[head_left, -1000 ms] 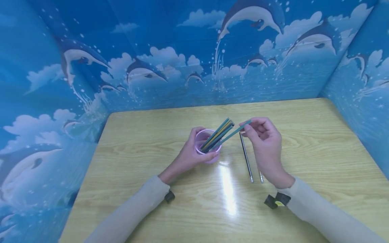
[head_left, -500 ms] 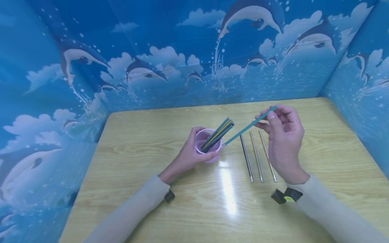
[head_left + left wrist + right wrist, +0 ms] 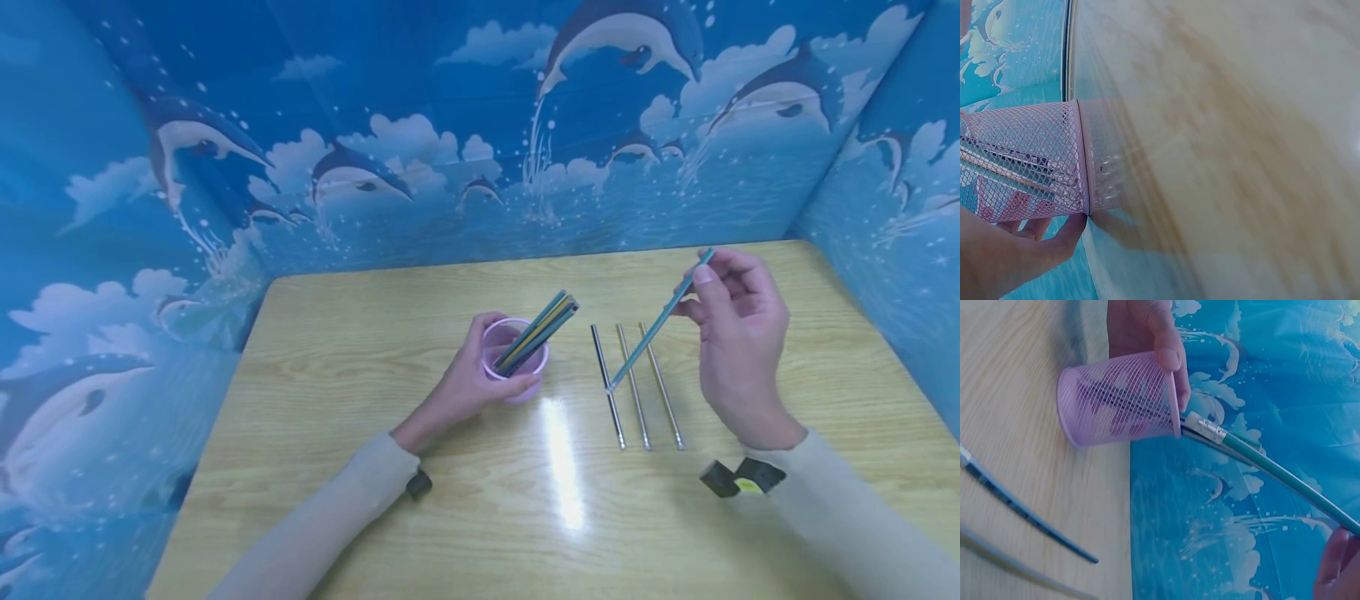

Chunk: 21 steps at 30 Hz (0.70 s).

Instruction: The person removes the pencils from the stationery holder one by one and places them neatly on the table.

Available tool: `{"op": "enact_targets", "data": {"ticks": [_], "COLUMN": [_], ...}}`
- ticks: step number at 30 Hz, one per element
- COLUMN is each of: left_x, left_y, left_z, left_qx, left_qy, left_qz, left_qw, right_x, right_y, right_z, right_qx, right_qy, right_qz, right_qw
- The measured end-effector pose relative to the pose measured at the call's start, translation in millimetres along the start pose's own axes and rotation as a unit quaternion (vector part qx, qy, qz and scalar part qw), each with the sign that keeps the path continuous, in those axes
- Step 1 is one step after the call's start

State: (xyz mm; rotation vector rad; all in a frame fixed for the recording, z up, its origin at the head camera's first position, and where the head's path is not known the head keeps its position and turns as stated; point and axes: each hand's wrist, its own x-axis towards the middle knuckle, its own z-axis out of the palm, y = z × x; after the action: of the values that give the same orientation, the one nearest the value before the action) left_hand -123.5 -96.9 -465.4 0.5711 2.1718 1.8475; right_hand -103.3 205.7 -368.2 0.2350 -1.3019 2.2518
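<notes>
My left hand (image 3: 472, 375) grips a pink mesh pen cup (image 3: 523, 395) around its side, just below the rim. Several pencils (image 3: 538, 333), dark green and one yellow, lean out of it to the right. Through the mesh wall (image 3: 1029, 156) in the left wrist view, their lower ends show. My right hand (image 3: 738, 342) pinches a teal pencil (image 3: 660, 321) near its upper end, its white eraser end (image 3: 1207, 428) pointing down and left. Under that pencil three more lie side by side on the table: a dark one (image 3: 600, 350), a silvery one (image 3: 636, 400) and a gold-toned one (image 3: 666, 392).
The wood-grain table (image 3: 337, 358) carries a bright light reflection in front of the cup. Blue dolphin-print sheets (image 3: 420, 192) enclose it at the back and both sides. A small black device (image 3: 738, 479) sits on the right wrist, another (image 3: 418, 485) on the left.
My right hand has drawn the teal pencil out of the cup and carried it right, over the pencils on the table. The left hand and cup have stayed put.
</notes>
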Motion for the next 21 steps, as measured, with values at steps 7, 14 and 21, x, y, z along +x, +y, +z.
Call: {"op": "enact_targets", "data": {"ticks": [7, 14, 21], "left_x": [0.0, -0.3, 0.0], "left_y": [0.6, 1.1, 1.7], "left_z": [0.2, -0.2, -0.2], "left_qx": [-0.003, -0.01, -0.004], "left_qy": [-0.001, -0.007, -0.006], "left_qz": [-0.003, -0.001, -0.004], "left_qw": [1.0, 0.9999, 1.0], "right_x": [5.8, 11.4, 23.4], "right_y": [0.2, 5.5, 13.5], "right_z": [-23.5, -50.4, -79.7], "right_qx": [-0.07, -0.151, -0.294], "right_qy": [-0.014, -0.049, -0.084], "right_qz": [0.057, 0.128, 0.201], "right_qw": [0.9958, 0.9789, 0.9306]}}
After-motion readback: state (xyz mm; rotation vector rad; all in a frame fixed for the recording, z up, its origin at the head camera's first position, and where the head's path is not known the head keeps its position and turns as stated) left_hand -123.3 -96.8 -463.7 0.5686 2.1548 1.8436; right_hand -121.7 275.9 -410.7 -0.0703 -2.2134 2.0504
